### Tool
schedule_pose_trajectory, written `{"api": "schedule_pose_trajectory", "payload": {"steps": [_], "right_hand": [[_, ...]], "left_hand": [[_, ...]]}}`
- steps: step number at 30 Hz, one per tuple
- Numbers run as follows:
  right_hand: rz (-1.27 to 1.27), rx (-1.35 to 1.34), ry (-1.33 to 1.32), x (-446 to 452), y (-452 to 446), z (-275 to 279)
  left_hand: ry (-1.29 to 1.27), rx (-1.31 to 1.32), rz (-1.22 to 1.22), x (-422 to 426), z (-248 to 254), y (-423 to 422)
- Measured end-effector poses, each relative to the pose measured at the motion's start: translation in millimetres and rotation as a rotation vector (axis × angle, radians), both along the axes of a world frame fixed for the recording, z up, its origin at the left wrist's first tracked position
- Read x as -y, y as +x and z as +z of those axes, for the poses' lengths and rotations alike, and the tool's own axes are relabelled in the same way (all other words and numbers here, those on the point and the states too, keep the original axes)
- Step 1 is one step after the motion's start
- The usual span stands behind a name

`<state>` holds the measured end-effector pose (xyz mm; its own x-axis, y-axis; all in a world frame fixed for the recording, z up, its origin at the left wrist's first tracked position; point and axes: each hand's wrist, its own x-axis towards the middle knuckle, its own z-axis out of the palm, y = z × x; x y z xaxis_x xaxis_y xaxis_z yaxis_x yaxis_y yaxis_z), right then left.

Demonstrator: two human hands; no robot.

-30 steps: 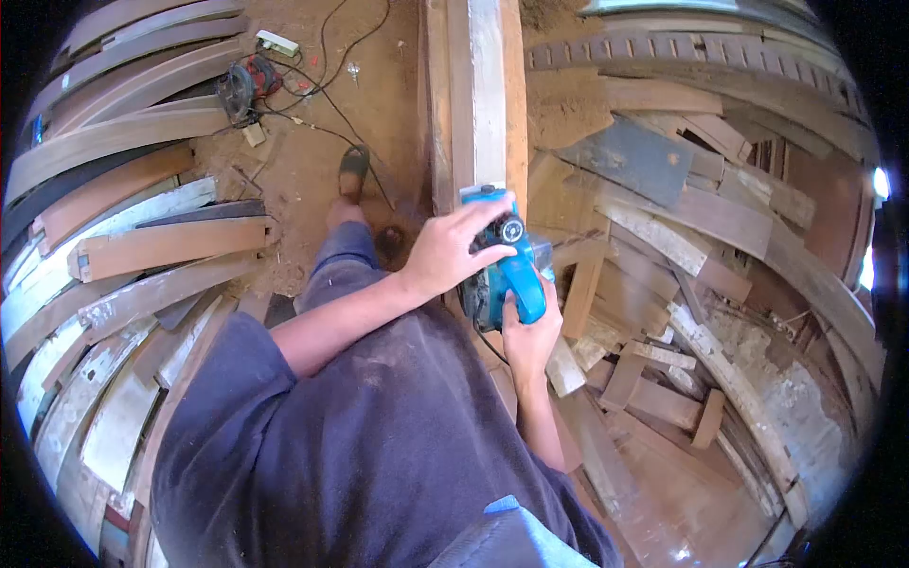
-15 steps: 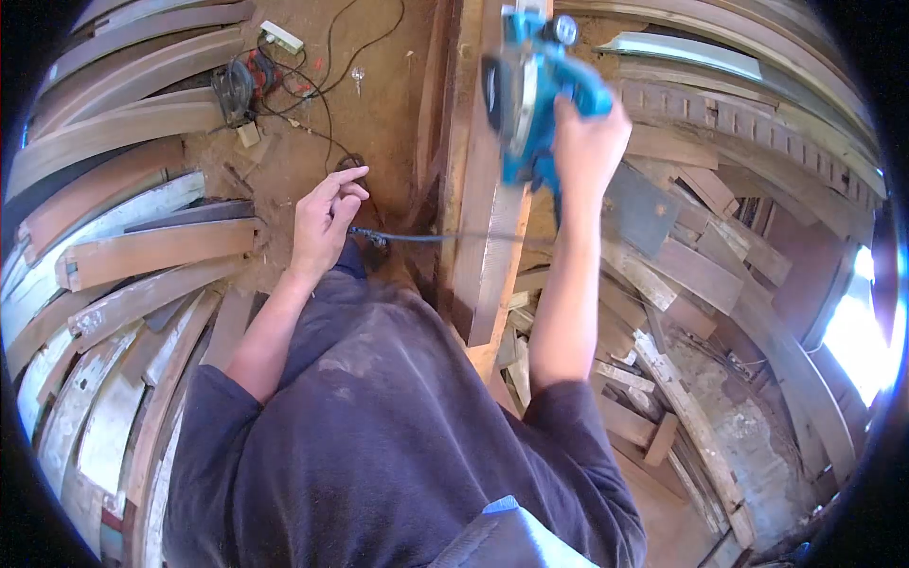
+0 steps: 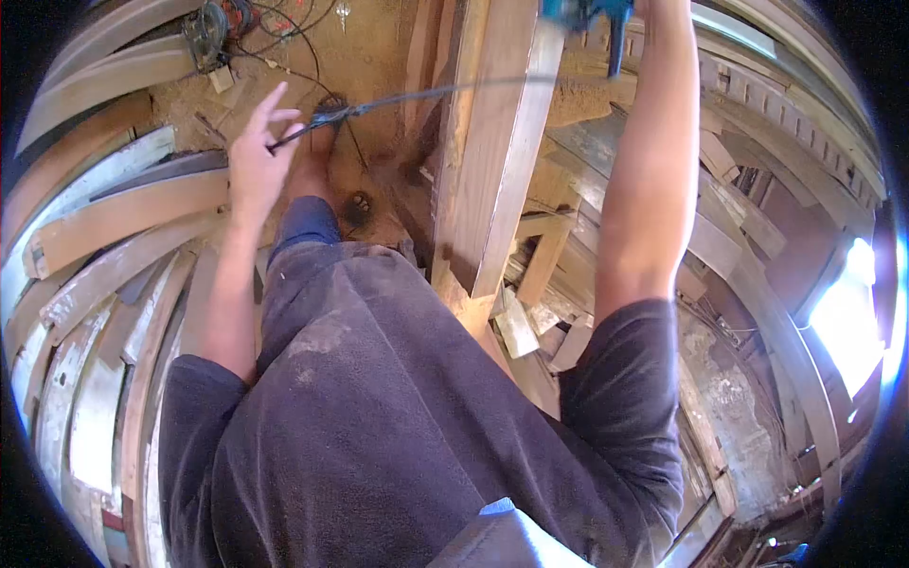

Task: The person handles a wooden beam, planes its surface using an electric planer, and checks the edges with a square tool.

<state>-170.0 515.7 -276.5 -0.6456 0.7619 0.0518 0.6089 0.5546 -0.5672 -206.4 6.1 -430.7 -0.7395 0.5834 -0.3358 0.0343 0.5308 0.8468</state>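
A teal electric hand planer (image 3: pixel 579 13) is at the top edge, partly cut off and blurred, over the far part of a long wooden beam (image 3: pixel 488 142). My right hand (image 3: pixel 655 8) is on the planer's handle; its fingers are mostly beyond the frame. From the planer a dark power cord (image 3: pixel 426 94) runs leftward to my left hand (image 3: pixel 258 163). The cord crosses the palm side near the thumb and appears loosely held there, with some fingers stretched out. My left hand is raised left of the beam, above the dirt floor.
Stacked boards (image 3: pixel 133 218) line the left side. A red circular saw (image 3: pixel 220 28) lies on the floor at upper left among loose cords. Offcuts (image 3: pixel 516 327) and planks are scattered right of the beam. My sandalled foot (image 3: pixel 329 109) stands near the left hand.
The planer and my right hand have moved up and right, toward the frame's top edge. My left hand has shifted left and up, and the cord now reaches it. The view has shifted too.
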Motion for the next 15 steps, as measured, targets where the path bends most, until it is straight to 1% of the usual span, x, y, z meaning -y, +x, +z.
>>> {"api": "schedule_pose_trajectory", "payload": {"steps": [1,2,3,4,5,6,7,8,9,10,12,15], "right_hand": [[0.005,0.011,0.012,40,28,8],[0.008,0.021,0.026,88,61,17],[-0.195,0.088,-0.141,132,108,25],[-0.158,0.065,-0.173,177,150,32],[-0.203,0.025,-0.14,222,192,32],[-0.339,0.109,-0.28,265,239,39],[-0.363,0.131,-0.278,308,287,41],[-0.398,0.151,-0.277,356,339,42],[-0.421,0.166,-0.274,397,384,42],[-0.444,0.18,-0.259,429,418,43],[-0.462,0.205,-0.246,455,433,49],[-0.434,0.176,-0.196,446,425,46]], "left_hand": [[0.003,0.006,0.009,13,-5,3],[-0.002,-0.082,-0.015,26,-9,6],[-0.008,-0.169,-0.04,36,-10,12],[-0.026,-0.189,-0.065,45,-8,21],[-0.023,-0.184,-0.059,53,-7,36],[0.001,-0.179,-0.108,60,-4,52],[0.026,-0.175,-0.16,65,-1,65],[0.113,-0.201,-0.204,72,-5,82],[0.018,-0.141,-0.26,76,6,99],[0.042,-0.147,-0.293,78,8,113],[0.067,-0.144,-0.334,87,5,135],[0.072,-0.124,-0.329,93,4,147]]}}
